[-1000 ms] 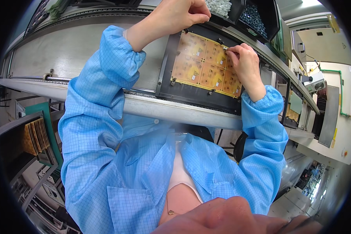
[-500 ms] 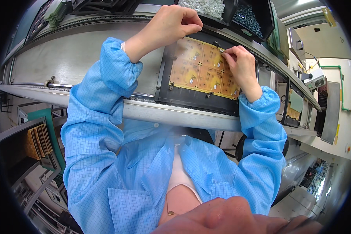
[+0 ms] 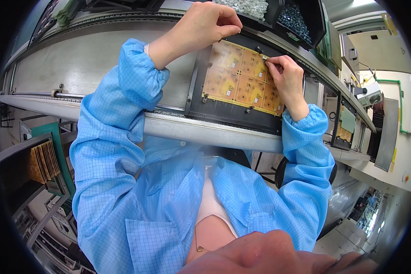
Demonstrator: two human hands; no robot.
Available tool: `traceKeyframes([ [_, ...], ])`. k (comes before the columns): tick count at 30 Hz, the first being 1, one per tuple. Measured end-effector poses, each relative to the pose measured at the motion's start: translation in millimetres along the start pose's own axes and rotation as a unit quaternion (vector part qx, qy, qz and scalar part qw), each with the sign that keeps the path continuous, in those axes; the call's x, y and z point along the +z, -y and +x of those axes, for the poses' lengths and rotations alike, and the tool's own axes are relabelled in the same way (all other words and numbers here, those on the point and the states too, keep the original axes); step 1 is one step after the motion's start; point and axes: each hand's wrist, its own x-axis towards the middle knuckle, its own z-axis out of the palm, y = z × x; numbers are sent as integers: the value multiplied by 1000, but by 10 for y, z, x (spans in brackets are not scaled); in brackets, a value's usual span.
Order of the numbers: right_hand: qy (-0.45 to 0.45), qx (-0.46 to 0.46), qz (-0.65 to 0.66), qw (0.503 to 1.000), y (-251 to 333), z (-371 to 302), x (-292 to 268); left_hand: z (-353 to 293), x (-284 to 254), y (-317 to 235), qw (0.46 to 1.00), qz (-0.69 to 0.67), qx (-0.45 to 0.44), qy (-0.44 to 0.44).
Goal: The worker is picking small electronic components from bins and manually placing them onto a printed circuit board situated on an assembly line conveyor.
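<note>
A yellow-brown circuit board panel (image 3: 223,76), divided into several like sections, lies in a black carrier frame (image 3: 197,107) in front of me. At its far right edge my right hand (image 3: 287,81) pinches a small white component (image 3: 264,58) between thumb and forefinger, close to the board surface. Above the panel's far left corner hovers my left hand (image 3: 205,27), thumb and fingertips pressed together. Whatever those fingertips hold, if anything, is too small to make out. Dark clips (image 3: 249,109) sit along the panel's edges.
Beyond the carrier stand black bins, one with white parts (image 3: 247,5), another with dark blue parts (image 3: 293,22). A metal conveyor rail (image 3: 214,131) runs along the near side. At lower left, several brown boards (image 3: 44,162) stand in a rack. Another carrier (image 3: 345,123) sits at right.
The whole view has shifted slightly, the panel appearing a little farther right. Both hands keep nearly the same places over the panel, still pinched.
</note>
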Motion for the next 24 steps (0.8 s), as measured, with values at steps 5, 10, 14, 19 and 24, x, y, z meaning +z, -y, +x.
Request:
traceKeyframes([
  [5, 3, -35, -19, 999, -35, -14, -19, -13, -4, -4, 1000, 4, 3, 2],
  [10, -12, -37, 22, 999, -85, -60, -19, -12, 10, -3, 1000, -12, 3, 4],
  [14, -21, -66, 13, 997, -112, -59, -7, -13, 25, -5, 1000, -14, 3, 5],
  [19, -30, -127, -17, 991, -131, -64, -33, -15, 32, -13, 1000, -19, 9, -8],
  [24, 27, -131, 11, 991, -106, 25, -202, -59, 63, -18, 998, -48, -25, 31],
])
